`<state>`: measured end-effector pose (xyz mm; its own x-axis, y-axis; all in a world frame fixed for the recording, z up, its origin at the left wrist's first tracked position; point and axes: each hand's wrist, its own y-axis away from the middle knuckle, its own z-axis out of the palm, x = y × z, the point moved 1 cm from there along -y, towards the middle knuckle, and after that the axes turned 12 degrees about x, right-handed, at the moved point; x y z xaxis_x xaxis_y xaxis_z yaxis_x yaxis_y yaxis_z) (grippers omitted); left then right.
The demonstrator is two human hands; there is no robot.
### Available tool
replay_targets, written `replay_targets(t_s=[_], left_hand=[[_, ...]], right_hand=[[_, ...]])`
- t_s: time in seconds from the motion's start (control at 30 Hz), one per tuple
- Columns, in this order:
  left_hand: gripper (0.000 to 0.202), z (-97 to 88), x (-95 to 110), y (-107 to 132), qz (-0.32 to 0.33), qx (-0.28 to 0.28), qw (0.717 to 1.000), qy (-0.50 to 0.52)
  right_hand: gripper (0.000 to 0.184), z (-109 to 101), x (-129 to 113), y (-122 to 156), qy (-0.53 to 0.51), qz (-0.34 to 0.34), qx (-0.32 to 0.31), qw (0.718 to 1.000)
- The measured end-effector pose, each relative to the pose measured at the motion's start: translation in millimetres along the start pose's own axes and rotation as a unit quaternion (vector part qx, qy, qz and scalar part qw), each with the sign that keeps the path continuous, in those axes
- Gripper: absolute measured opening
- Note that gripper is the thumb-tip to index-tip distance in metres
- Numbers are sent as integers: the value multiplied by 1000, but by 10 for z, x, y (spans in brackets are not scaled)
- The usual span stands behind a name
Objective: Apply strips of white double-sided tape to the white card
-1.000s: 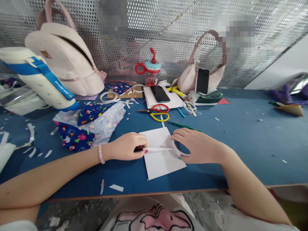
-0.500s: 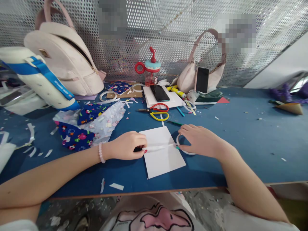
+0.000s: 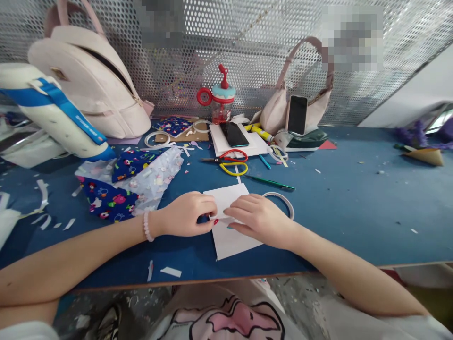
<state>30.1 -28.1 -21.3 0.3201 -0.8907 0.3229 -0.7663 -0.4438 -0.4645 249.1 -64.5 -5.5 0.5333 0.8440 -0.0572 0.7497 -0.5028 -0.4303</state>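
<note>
A white sheet of paper (image 3: 233,238) lies on the blue table (image 3: 354,208) near its front edge. My left hand (image 3: 186,215) is closed, pinching the end of a white tape strip at the sheet's left edge. My right hand (image 3: 256,218) rests across the middle of the sheet, fingers stretched out and pressing down where the strip runs. The strip itself is mostly hidden under those fingers. A roll of white tape (image 3: 283,200) lies flat on the table just behind my right wrist, with no hand holding it.
Red and yellow scissors (image 3: 230,163) and a green pen (image 3: 271,182) lie beyond the sheet. Patterned fabric scraps (image 3: 120,189) sit at left. Bags (image 3: 92,80), a bottle (image 3: 219,101) and two phones stand along the perforated back wall. Paper offcuts litter the table.
My right hand let go of the tape roll and moved left onto the sheet, over the strip. The roll now lies on the table. My left hand kept its pinch.
</note>
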Motion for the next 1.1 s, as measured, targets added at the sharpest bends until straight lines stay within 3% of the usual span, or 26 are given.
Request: replay_targets(t_s=[0.13, 0.43, 0.73, 1.1], left_hand=[[8, -5, 27, 11, 10, -1, 1000, -7], [6, 4, 8, 36, 18, -1, 1000, -6], [6, -51, -83, 19, 69, -63, 993, 68], [15, -32, -169, 12, 88, -89, 990, 57]], right_hand=[[21, 104, -18, 21, -13, -13, 59, 998], [21, 134, 31, 45, -80, 28, 86, 993], [18, 120, 58, 48, -149, 77, 4, 986], [23, 72, 52, 74, -162, 38, -50, 985]])
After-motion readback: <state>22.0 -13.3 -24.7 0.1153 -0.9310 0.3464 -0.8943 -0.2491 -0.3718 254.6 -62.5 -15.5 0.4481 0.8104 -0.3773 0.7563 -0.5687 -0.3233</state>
